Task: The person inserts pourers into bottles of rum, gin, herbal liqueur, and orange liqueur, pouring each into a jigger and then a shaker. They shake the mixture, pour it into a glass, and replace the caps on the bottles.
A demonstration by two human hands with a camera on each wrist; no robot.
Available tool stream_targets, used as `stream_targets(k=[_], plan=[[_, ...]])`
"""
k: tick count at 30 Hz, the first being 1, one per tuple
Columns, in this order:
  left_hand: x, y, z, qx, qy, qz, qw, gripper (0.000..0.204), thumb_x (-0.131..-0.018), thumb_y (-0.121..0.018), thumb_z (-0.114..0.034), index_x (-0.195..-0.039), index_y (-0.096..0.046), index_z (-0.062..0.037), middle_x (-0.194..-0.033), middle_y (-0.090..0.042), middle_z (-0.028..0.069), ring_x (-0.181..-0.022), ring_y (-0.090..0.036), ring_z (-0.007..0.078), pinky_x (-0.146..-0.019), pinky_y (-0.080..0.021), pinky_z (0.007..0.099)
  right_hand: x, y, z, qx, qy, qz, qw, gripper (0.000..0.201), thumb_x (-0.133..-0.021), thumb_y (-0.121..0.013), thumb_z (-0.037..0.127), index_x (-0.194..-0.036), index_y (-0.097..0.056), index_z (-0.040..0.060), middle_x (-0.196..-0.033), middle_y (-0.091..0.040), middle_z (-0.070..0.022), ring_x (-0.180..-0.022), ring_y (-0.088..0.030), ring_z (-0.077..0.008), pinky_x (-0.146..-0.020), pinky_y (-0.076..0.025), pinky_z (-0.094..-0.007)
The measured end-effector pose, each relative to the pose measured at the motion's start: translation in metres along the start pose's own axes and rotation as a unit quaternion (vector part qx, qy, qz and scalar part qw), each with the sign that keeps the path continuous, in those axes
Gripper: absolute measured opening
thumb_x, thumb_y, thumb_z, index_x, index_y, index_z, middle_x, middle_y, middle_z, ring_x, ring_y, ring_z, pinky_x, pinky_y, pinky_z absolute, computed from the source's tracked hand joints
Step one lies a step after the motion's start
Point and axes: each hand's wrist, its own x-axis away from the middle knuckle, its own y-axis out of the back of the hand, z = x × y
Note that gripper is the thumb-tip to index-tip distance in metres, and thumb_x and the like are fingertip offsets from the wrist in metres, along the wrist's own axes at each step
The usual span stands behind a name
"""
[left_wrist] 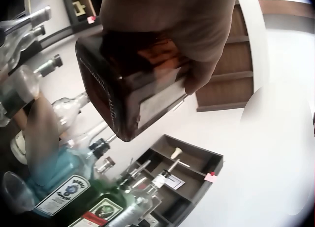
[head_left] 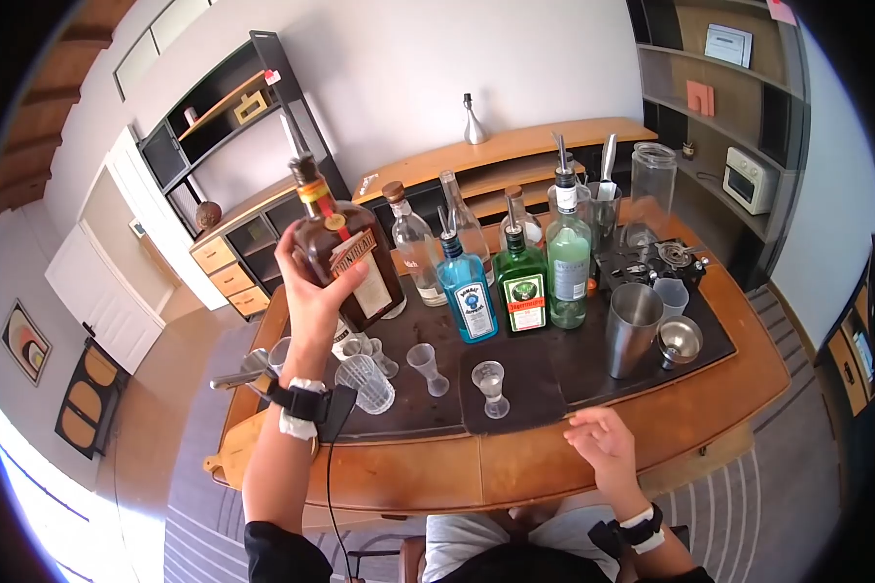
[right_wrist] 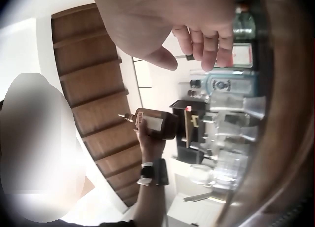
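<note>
We grip the brown bottle aloft in our left hand, neck toward eleven o'clock, the clear measuring cup standing on the worktop toward half past four, ten o'clock from our nearer, loosely relaxed, empty right hand.

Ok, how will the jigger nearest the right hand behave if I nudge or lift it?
The jigger may tip easily: its flared cup sits above a narrow waist. It is probably stiff and perhaps breakable, as its clear walls look like glass or hard plastic. It is likely light, being far smaller than the bottle in the left hand.
</note>
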Motion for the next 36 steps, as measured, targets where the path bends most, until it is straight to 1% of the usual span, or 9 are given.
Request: stream_targets(k=[5, 9, 13, 14, 18, 22, 25, 29, 36], plan=[[-0.006, 0.011, 0.079, -0.019, 0.041, 0.008, 0.999, 0.098, -0.077, -0.086, -0.005, -0.153, -0.024, -0.0042, -0.133, -0.057, 0.0158, -0.120, -0.062, 0.0258, -0.103, -0.052, 0.0390, 0.024, 0.029, -0.017, 0.039, -0.021, -0.035, 0.998, 0.021, -0.093, -0.064, -0.005, -0.114, -0.062, -0.0008, -0.110, -0.065, -0.0090, -0.096, -0.067, -0.0170, -0.088, -0.055, -0.0321], [-0.001, 0.009, 0.120, -0.049, 0.048, 0.035, 0.997, 0.098, -0.075, -0.090, -0.007, -0.149, -0.024, -0.0018, -0.131, -0.057, 0.0160, -0.119, -0.061, 0.0235, -0.104, -0.050, 0.0381, 0.029, 0.031, -0.018, 0.056, -0.004, -0.020, 0.998, 0.018, -0.095, -0.062, -0.005, -0.112, -0.063, -0.0007, -0.106, -0.064, -0.0080, -0.093, -0.066, -0.0163, -0.087, -0.055, -0.0314], [0.003, 0.001, 0.130, -0.097, 0.091, 0.076, 0.988, 0.099, -0.074, -0.091, -0.008, -0.146, -0.025, -0.0016, -0.131, -0.056, 0.0160, -0.119, -0.061, 0.0238, -0.103, -0.051, 0.0376, 0.026, 0.028, -0.017, 0.059, 0.005, -0.018, 0.998, 0.016, -0.095, -0.061, -0.009, -0.109, -0.063, -0.0024, -0.103, -0.062, -0.0085, -0.093, -0.068, -0.0166, -0.088, -0.055, -0.0302], [0.003, 0.000, 0.139, -0.104, 0.080, 0.075, 0.989, 0.099, -0.073, -0.090, -0.003, -0.148, -0.025, -0.0058, -0.127, -0.058, 0.0135, -0.117, -0.063, 0.0239, -0.101, -0.053, 0.0379, 0.026, 0.028, -0.015, 0.051, 0.001, -0.018, 0.999, 0.016, -0.095, -0.060, -0.009, -0.109, -0.063, -0.0025, -0.104, -0.062, -0.0088, -0.093, -0.068, -0.0167, -0.087, -0.055, -0.0300], [0.002, -0.001, 0.160, -0.041, 0.127, 0.086, 0.987, 0.101, -0.066, -0.090, 0.005, -0.144, -0.026, -0.0055, -0.130, -0.057, 0.0151, -0.121, -0.061, 0.0261, -0.105, -0.052, 0.0401, 0.026, 0.029, -0.013, 0.042, -0.004, -0.022, 0.999, 0.015, -0.095, -0.060, -0.008, -0.108, -0.064, -0.0023, -0.105, -0.062, -0.0094, -0.091, -0.067, -0.0168, -0.085, -0.056, -0.0307], [0.002, -0.006, 0.154, -0.023, 0.206, 0.131, 0.969, 0.100, -0.066, -0.085, 0.012, -0.143, -0.024, -0.0043, -0.132, -0.057, 0.0150, -0.120, -0.060, 0.0268, -0.106, -0.050, 0.0416, 0.026, 0.029, -0.014, 0.083, 0.005, -0.013, 0.996, 0.014, -0.096, -0.060, -0.008, -0.108, -0.064, -0.0029, -0.107, -0.061, -0.0108, -0.090, -0.066, -0.0172, -0.084, -0.056, -0.0314], [0.000, -0.007, 0.162, -0.026, 0.226, 0.167, 0.959, 0.102, -0.065, -0.086, 0.012, -0.143, -0.024, -0.0045, -0.131, -0.056, 0.0142, -0.121, -0.060, 0.0263, -0.107, -0.049, 0.0414, 0.026, 0.028, -0.011, 0.077, 0.000, -0.020, 0.997, 0.015, -0.095, -0.059, -0.009, -0.108, -0.064, -0.0031, -0.106, -0.061, -0.0116, -0.090, -0.066, -0.0173, -0.084, -0.056, -0.0309], [0.001, -0.011, 0.170, -0.044, 0.243, 0.168, 0.954, 0.103, -0.063, -0.087, 0.013, -0.143, -0.024, -0.0052, -0.129, -0.056, 0.0128, -0.122, -0.059, 0.0250, -0.109, -0.048, 0.0405, 0.027, 0.027, -0.009, 0.080, -0.008, -0.022, 0.997, 0.015, -0.095, -0.059, -0.009, -0.108, -0.064, -0.0035, -0.107, -0.061, -0.0120, -0.090, -0.066, -0.0176, -0.084, -0.055, -0.0303], [0.005, -0.010, 0.173, -0.091, 0.252, 0.230, 0.936, 0.105, -0.062, -0.092, 0.006, -0.143, -0.025, -0.0025, -0.131, -0.054, 0.0156, -0.121, -0.058, 0.0260, -0.108, -0.048, 0.0397, 0.027, 0.025, -0.009, 0.095, -0.009, -0.039, 0.995, 0.014, -0.094, -0.060, -0.009, -0.106, -0.066, -0.0056, -0.105, -0.063, -0.0129, -0.089, -0.070, -0.0175, -0.079, -0.056, -0.0265]])
